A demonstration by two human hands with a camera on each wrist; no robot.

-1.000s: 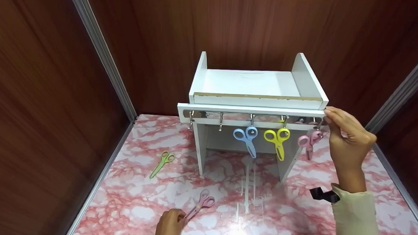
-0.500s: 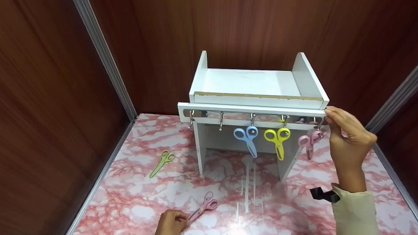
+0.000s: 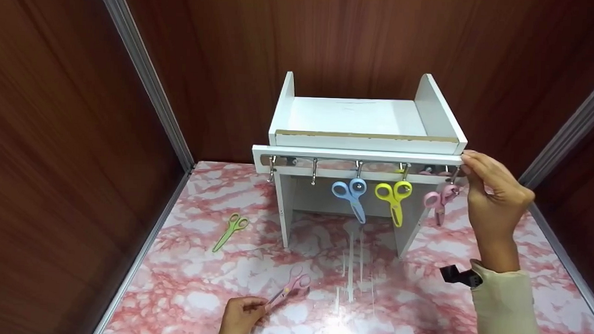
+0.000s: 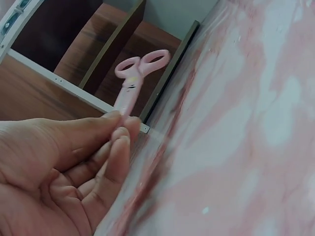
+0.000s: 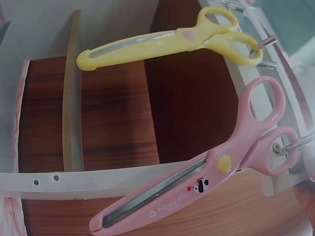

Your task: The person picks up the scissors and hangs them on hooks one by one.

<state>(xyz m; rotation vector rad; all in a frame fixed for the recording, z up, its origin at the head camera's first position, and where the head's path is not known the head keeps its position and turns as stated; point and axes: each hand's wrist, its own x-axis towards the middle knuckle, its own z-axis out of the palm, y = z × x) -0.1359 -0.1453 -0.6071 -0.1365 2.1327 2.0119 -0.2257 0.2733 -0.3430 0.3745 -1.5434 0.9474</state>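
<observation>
My left hand point(image 3: 242, 316) pinches a pair of pink scissors point(image 4: 127, 96) by the blade end, handle loops pointing away from the hand, low over the front of the table. At the right end of a white hook rail point(image 3: 327, 154), my right hand point(image 3: 498, 194) grips the rail's corner between thumb and fingers. From the rail's hooks hang blue scissors point(image 3: 350, 196), yellow scissors point(image 3: 393, 200) and a second pink pair point(image 5: 211, 172) nearest the right hand. The two left hooks point(image 3: 314, 171) carry nothing. Green scissors point(image 3: 230, 232) lie on the table to the left.
The rail runs along the front of a white shelf unit point(image 3: 441, 108) standing on the pink marbled table point(image 3: 189, 277). Dark wood panels point(image 3: 221, 60) enclose the back and sides. Whitish streaks point(image 3: 351, 268) mark the tabletop before the shelf.
The left hand has shifted slightly, and the pink scissors in it have risen off the table, their loops moving a little right. The right hand has stayed at the rail's end.
</observation>
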